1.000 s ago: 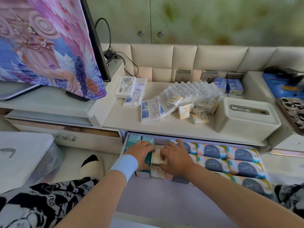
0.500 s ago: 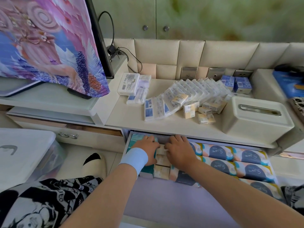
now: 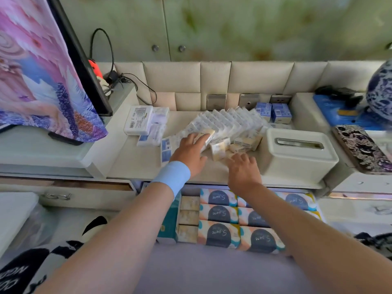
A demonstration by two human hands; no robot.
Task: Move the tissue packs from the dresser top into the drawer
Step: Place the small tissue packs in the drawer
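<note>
Small yellow tissue packs (image 3: 219,148) lie loose on the cream dresser top (image 3: 135,164), in front of a fanned row of white packs (image 3: 229,122). My left hand (image 3: 188,151), with a blue wristband, rests its straight fingers on one yellow pack (image 3: 206,135). Just right of it, my right hand (image 3: 244,169) hovers, its fingertips at the nearest yellow packs and nothing in it. Below, the open drawer (image 3: 212,270) holds a column of yellow packs (image 3: 188,217), a teal pack (image 3: 169,221) and rows of patterned packs (image 3: 219,214).
A white tissue box (image 3: 297,153) stands right of my hands. Two blue boxes (image 3: 280,112) sit at the back, flat white packs (image 3: 139,119) at the left. A cloth-covered screen (image 3: 42,71) with cables stands on the raised left shelf. A patterned tray (image 3: 364,149) lies at the right.
Both hands have left the packs in the drawer and risen to the dresser top, the left onto a yellow pack, the right beside it. The view tilted up.
</note>
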